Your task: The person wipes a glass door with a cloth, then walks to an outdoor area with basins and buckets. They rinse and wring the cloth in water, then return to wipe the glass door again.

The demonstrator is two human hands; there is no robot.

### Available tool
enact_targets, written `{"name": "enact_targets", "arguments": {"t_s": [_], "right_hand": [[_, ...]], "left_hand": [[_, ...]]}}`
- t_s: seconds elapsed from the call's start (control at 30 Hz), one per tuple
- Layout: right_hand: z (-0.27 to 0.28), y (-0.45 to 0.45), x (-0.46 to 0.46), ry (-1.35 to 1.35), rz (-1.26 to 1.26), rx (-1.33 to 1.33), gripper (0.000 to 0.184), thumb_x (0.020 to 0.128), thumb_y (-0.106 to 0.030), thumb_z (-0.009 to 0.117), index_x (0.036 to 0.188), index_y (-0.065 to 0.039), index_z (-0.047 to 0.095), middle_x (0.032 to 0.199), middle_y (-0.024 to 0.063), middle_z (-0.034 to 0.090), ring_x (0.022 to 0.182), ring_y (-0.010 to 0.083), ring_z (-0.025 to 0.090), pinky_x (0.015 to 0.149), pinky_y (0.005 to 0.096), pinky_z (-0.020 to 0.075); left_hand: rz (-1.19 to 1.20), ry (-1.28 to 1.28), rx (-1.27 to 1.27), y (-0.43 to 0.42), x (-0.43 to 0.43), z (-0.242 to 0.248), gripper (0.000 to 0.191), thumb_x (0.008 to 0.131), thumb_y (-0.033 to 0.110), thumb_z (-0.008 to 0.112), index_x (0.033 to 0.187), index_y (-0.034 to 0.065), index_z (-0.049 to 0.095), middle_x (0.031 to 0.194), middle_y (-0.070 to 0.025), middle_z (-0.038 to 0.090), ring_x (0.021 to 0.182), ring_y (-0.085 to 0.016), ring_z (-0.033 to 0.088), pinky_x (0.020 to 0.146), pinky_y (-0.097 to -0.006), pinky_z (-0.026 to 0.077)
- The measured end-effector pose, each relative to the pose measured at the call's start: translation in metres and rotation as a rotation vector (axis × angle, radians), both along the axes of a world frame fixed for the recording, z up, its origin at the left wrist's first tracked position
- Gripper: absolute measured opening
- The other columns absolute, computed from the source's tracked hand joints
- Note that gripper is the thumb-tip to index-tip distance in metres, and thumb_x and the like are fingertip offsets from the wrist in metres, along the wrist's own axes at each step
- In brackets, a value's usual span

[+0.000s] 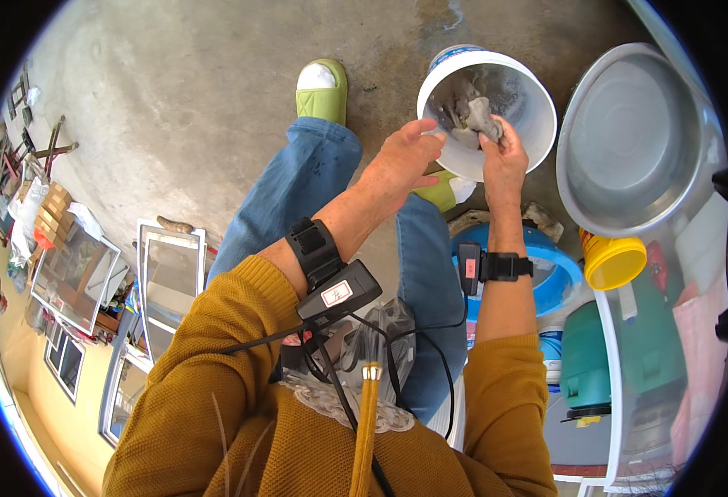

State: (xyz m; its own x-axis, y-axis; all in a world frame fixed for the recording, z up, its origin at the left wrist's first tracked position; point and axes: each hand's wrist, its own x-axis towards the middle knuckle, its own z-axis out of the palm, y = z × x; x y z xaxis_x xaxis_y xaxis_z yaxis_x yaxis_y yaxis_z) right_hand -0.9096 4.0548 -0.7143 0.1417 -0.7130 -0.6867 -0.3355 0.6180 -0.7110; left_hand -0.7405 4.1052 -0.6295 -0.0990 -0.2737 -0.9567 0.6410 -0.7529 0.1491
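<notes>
A white plastic bucket (535, 133) stands on the floor before me, with murky grey water (448, 99) in it. Over its mouth, my right hand (505, 163) pinches a crumpled grey rag (481, 116) between thumb and fingers. Part of the rag hangs lower inside the bucket, and its lower end is hard to make out. My left hand (404, 154) is at the bucket's near left rim, fingers spread and holding nothing. Both wrists wear black straps with small devices and cables.
To the right are a large metal basin (631, 136), a yellow tub (615, 264), a blue plastic basin (563, 279) and a green container (587, 360). Framed screens (171, 273) lean at left, near stacked cardboard boxes (55, 211). My green slippers (322, 102) rest on concrete.
</notes>
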Motion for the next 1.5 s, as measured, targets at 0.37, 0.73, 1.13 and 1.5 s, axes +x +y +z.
{"name": "enact_targets", "arguments": {"t_s": [0.37,0.73,1.13,1.5], "right_hand": [[0.194,0.022,-0.023,-0.276,-0.23,-0.032,0.037,0.082,0.003,0.062,0.118,0.006,0.051,0.11,0.0101,0.059,0.1,0.0151,0.056,0.088,0.0282,0.0445],[0.174,-0.015,-0.029,-0.42,-0.354,-0.066,0.053,0.089,-0.015,0.058,0.132,0.006,0.036,0.124,0.0147,0.051,0.114,0.0196,0.049,0.099,0.0315,0.0364],[0.119,-0.016,-0.017,-0.421,-0.333,0.428,0.076,0.088,-0.038,0.06,0.14,0.0,0.021,0.13,0.0164,0.043,0.117,0.0262,0.045,0.094,0.043,0.0406],[0.11,-0.006,-0.024,-0.486,-0.5,0.622,0.05,0.078,-0.003,0.061,0.125,0.002,0.047,0.111,0.0099,0.058,0.099,0.0192,0.057,0.087,0.031,0.0446]], "left_hand": [[0.0,0.087,0.182,-0.032,-0.039,-0.008,0.087,0.08,0.05,0.066,0.136,-0.002,0.025,0.13,-0.0208,0.042,0.115,-0.03,0.049,0.087,-0.0503,0.047],[0.046,-0.022,0.019,-0.021,-0.042,0.016,0.032,0.086,0.009,0.056,0.115,-0.0024,0.054,0.1,-0.0152,0.063,0.085,-0.02,0.063,0.075,-0.0338,0.053],[-0.123,-0.135,-0.104,-0.016,-0.044,0.019,0.033,0.084,0.009,0.048,0.114,-0.0022,0.056,0.102,-0.0143,0.063,0.091,-0.021,0.06,0.08,-0.0334,0.047],[-0.721,-0.194,-0.418,-0.014,-0.031,0.028,0.06,0.082,0.043,0.054,0.123,-0.0012,0.051,0.126,-0.0187,0.042,0.127,-0.032,0.034,0.104,-0.0407,0.028]]}}
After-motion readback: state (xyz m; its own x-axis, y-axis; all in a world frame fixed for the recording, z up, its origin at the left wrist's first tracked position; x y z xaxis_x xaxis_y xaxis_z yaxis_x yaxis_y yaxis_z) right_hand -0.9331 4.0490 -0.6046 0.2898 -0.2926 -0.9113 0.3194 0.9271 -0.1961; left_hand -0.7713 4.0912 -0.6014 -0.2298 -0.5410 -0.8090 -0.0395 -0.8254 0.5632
